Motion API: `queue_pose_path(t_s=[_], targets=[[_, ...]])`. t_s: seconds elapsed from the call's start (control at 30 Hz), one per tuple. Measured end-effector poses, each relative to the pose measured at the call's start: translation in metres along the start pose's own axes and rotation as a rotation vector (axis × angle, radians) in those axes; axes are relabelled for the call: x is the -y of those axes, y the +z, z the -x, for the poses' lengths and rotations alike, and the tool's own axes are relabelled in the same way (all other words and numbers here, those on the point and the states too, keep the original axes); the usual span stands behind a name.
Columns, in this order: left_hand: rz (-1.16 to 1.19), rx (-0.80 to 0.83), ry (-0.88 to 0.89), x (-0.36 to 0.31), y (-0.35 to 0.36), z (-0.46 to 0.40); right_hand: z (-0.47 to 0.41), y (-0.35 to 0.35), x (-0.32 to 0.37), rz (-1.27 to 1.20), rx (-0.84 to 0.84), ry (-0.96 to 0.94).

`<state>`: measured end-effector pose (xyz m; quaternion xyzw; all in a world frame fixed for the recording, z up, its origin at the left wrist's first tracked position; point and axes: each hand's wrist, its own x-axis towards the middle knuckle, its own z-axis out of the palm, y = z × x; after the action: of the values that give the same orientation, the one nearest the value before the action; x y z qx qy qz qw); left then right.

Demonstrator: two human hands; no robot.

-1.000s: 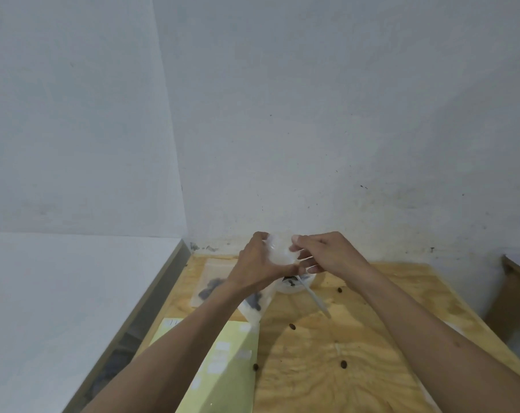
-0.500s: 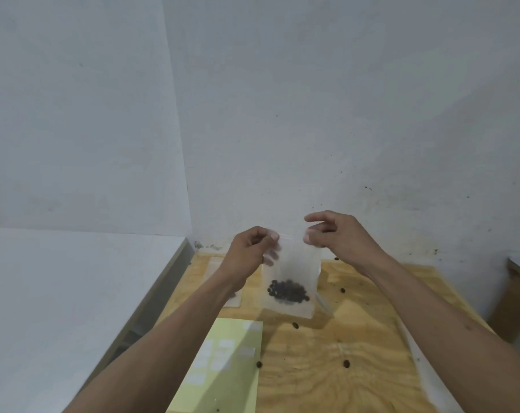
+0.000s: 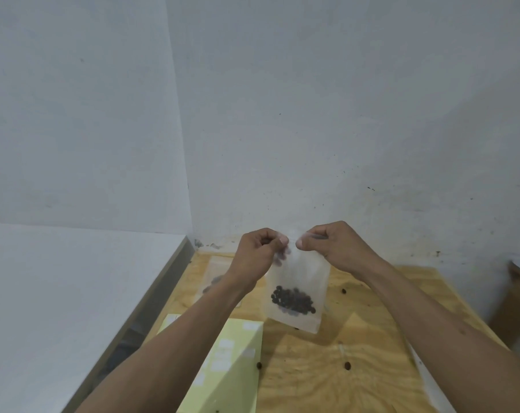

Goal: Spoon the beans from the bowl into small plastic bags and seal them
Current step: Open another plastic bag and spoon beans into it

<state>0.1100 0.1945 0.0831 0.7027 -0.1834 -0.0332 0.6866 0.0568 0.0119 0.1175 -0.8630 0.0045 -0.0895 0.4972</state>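
Observation:
A small clear plastic bag [image 3: 297, 278] hangs upright above the plywood table [image 3: 372, 368], with a clump of dark beans [image 3: 293, 300] at its bottom. My left hand [image 3: 258, 254] pinches the bag's top edge on the left. My right hand [image 3: 333, 245] pinches the same edge on the right, its thumb tip nearly touching the left thumb. The bowl and the spoon are hidden behind the bag and my hands.
Another bag with beans [image 3: 214, 281] lies flat on the table behind my left wrist. A pale green sheet [image 3: 238, 368] lies at the table's near left. Several loose beans [image 3: 347, 366] dot the wood. A white surface [image 3: 59, 293] adjoins the table's left side.
Both hands lifted the bag from a crumpled bunch over the bowl and let it hang open. Since half a second ago my thumbs have closed together along the top edge.

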Motion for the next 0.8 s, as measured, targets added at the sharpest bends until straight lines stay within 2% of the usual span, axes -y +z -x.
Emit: queue_pose_path(t_s=[0.13, 0.3, 0.47, 0.57, 0.67, 0.8], targets=[[0.04, 0.052, -0.023, -0.005, -0.002, 0.004, 0.0, 0.001, -0.002, -0.045, -0.022, -0.008], [0.058, -0.094, -0.028, -0.006, -0.012, 0.002, -0.002, 0.0, -0.014, -0.157, -0.014, 0.063], [0.098, -0.187, -0.052, -0.004, -0.008, 0.004, -0.009, 0.014, -0.018, -0.109, -0.134, 0.085], [0.123, -0.215, -0.054, -0.002, -0.014, 0.001, -0.011, 0.017, -0.019, -0.25, -0.109, 0.131], [0.121, -0.201, -0.039, 0.0, -0.026, -0.003, -0.01, 0.019, -0.023, -0.378, -0.116, 0.16], [0.101, -0.121, -0.025, 0.002, -0.032, -0.001, -0.018, 0.026, -0.021, -0.384, -0.256, 0.202]])
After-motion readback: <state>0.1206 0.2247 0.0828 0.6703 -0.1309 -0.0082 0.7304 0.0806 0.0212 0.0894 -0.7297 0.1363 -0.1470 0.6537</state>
